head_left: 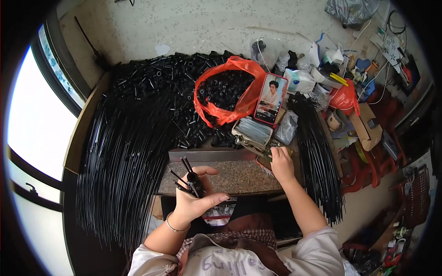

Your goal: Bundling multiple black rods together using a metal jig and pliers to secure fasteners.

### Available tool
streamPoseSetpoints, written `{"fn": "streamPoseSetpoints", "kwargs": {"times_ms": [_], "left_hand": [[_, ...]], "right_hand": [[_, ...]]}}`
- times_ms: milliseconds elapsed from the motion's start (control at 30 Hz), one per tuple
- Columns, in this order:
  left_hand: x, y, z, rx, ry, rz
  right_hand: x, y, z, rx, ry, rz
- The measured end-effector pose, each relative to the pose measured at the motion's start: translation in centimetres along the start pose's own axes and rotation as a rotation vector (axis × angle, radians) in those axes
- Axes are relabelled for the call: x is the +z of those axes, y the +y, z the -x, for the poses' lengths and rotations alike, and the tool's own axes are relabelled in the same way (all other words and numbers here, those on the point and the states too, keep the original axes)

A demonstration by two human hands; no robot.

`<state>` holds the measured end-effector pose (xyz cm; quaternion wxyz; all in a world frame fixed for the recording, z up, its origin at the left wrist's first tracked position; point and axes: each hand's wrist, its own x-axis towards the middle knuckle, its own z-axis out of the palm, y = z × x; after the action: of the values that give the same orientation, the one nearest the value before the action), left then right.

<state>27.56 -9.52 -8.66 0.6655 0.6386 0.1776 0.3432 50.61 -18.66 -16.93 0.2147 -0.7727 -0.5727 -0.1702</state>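
Note:
My left hand [188, 205] is over the front edge of the worktop, its fingers wrapped round a few thin black rods [185, 163] and a short black tubular piece [193, 178]. The thumb and index finger stretch out to the right, apart from each other. At the right, my right hand [282, 162] reaches down with its fingers drawn together beside a small open box. What those fingers hold, if anything, is hidden. Just beyond them lies a container of thin silvery metal pins [254, 129].
A red plastic bag [214, 120] of small black parts sits amid a heap of black fittings [152, 76]. Long black rods [124, 161] lie at left, another bundle [317, 147] at right. A phone [271, 99] stands upright behind the pins. Cluttered goods include a cardboard box [368, 129].

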Motion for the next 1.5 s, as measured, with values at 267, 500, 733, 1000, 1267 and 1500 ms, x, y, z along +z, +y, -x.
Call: {"fn": "streamPoseSetpoints", "kwargs": {"times_ms": [267, 500, 733, 1000, 1267, 1500], "left_hand": [[-0.9, 1.2, 1.2, -0.02, 0.05, -0.003], [-1.8, 2.8, 4.1, 0.008, -0.038, -0.085], [-0.6, 4.0, 6.8, 0.047, -0.044, 0.045], [-1.4, 4.4, 10.4, 0.159, 0.051, -0.005], [-1.1, 4.7, 11.3, 0.258, 0.107, -0.195], [-0.5, 4.0, 10.5, 0.212, 0.149, -0.185]], "right_hand": [[-1.5, -1.3, -0.6, -0.021, 0.02, 0.053], [-3.6, -4.5, 0.3, 0.417, 0.137, -0.222], [-10.7, -19.3, 2.6, 0.561, 0.011, -1.922], [-11.8, -23.7, 5.4, 0.407, 0.056, -1.886], [-12.7, -24.6, 6.1, 0.294, 0.234, -1.479], [-11.9, -23.3, 4.8, -0.085, 0.423, -0.793]]}}
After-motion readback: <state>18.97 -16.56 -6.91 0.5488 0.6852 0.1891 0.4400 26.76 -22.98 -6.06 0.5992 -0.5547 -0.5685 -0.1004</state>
